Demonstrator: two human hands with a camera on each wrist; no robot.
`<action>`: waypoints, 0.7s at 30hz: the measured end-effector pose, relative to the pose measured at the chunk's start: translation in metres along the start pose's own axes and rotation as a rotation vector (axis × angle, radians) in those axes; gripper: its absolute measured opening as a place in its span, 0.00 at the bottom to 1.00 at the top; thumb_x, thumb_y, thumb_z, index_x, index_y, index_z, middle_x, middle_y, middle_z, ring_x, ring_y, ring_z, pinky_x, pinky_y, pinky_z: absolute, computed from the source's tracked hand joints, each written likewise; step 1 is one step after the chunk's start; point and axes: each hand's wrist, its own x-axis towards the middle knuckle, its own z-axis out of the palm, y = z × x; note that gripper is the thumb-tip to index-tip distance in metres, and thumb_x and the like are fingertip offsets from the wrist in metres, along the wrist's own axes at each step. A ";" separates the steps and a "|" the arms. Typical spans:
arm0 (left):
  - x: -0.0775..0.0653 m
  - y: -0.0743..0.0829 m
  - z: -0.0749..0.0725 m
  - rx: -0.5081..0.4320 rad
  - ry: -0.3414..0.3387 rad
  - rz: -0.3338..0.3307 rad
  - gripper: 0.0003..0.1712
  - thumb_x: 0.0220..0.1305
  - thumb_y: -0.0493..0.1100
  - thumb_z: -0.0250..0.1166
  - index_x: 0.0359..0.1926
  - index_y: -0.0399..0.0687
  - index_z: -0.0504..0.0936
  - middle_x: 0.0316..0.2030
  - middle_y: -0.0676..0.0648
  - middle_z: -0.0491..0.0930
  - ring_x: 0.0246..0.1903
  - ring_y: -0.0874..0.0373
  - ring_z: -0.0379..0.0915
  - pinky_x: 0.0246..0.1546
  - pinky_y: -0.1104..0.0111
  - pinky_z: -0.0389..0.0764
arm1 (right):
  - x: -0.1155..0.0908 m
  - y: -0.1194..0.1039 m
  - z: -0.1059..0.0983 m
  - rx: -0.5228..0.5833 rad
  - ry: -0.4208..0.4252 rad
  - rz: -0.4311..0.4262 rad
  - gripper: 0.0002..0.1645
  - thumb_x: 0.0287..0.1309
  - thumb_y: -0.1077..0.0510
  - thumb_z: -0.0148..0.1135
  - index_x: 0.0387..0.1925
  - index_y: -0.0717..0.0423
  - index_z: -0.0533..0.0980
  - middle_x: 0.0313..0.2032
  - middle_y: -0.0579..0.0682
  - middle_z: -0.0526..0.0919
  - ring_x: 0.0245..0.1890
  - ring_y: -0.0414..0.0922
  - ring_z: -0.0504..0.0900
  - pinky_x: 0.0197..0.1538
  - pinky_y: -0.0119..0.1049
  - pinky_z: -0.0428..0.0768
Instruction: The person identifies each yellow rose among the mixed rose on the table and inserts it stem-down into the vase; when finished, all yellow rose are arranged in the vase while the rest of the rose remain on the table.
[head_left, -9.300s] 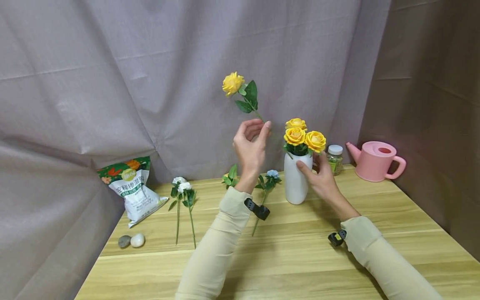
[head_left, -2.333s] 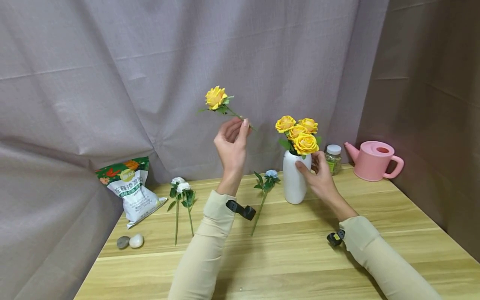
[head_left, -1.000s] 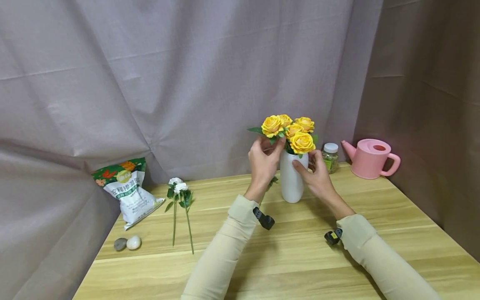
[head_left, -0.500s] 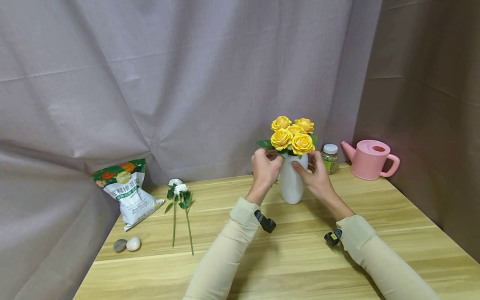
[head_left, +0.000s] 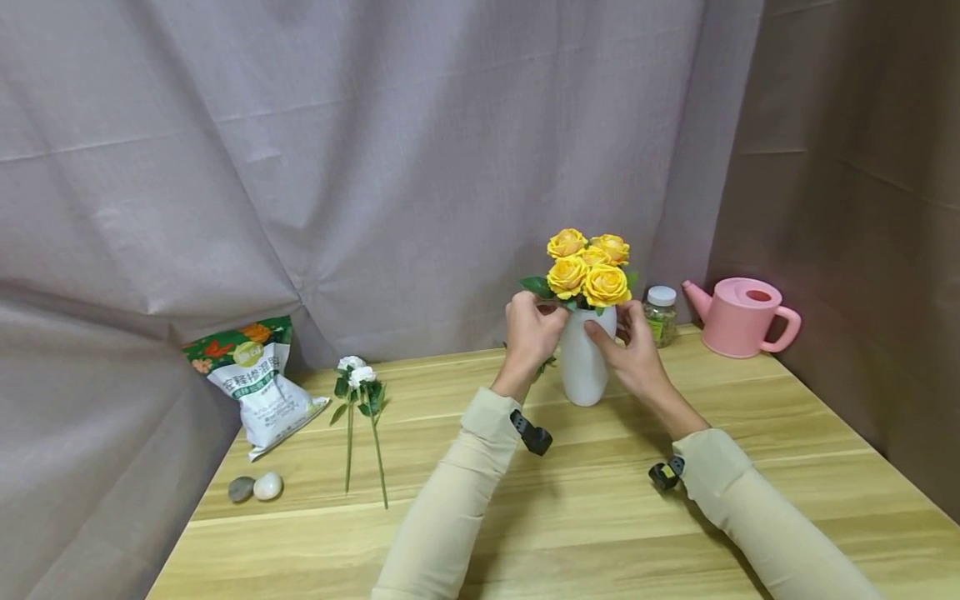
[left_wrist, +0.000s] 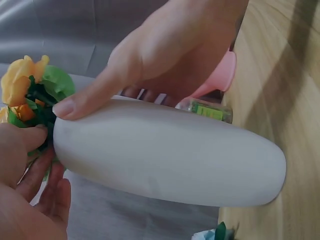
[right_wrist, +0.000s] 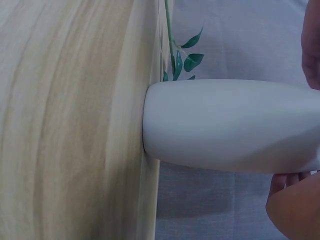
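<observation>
A white vase (head_left: 583,367) stands upright on the table, with several yellow roses (head_left: 606,286) bunched in its mouth. My right hand (head_left: 637,354) grips the vase near the top, thumb along its front and fingers behind. At the left side of the rim, my left hand (head_left: 531,335) pinches the front-left yellow rose (head_left: 567,277) low, just under its leaves. The left wrist view shows the left thumb (left_wrist: 36,137) against the greenery right at the rim. A blue flower (left_wrist: 206,235) lies behind my left hand, mostly hidden in the head view.
Two white flowers (head_left: 362,375) lie left of centre on the wooden table (head_left: 600,517). Further left are a fertilizer-like printed bag (head_left: 258,387) and two stones (head_left: 267,486). Behind the vase to the right stand a lidded jar (head_left: 661,317) and a pink watering can (head_left: 742,321).
My left hand has brought a yellow rose from the air on the left across to the vase and lowered it in among the others. My right hand has stayed on the vase.
</observation>
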 end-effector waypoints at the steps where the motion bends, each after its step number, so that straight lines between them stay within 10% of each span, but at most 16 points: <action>1: 0.000 -0.001 0.001 0.000 0.002 0.000 0.03 0.58 0.40 0.68 0.35 0.50 0.87 0.28 0.51 0.86 0.27 0.65 0.81 0.27 0.75 0.80 | 0.000 0.001 0.000 0.001 -0.001 -0.002 0.26 0.66 0.56 0.65 0.59 0.53 0.64 0.55 0.48 0.74 0.55 0.37 0.74 0.60 0.36 0.71; 11: 0.005 -0.004 -0.001 0.015 -0.036 -0.004 0.08 0.61 0.47 0.71 0.30 0.50 0.82 0.15 0.52 0.77 0.20 0.63 0.72 0.23 0.75 0.73 | 0.004 0.001 0.005 0.011 -0.003 -0.005 0.26 0.66 0.56 0.65 0.59 0.55 0.63 0.55 0.50 0.73 0.56 0.39 0.73 0.62 0.42 0.70; 21: -0.005 -0.016 -0.003 -0.090 -0.076 -0.094 0.16 0.57 0.58 0.75 0.38 0.54 0.89 0.37 0.54 0.87 0.41 0.60 0.85 0.36 0.73 0.83 | 0.001 0.019 0.004 0.011 0.006 0.012 0.27 0.66 0.57 0.65 0.61 0.52 0.64 0.56 0.49 0.75 0.55 0.37 0.75 0.60 0.36 0.72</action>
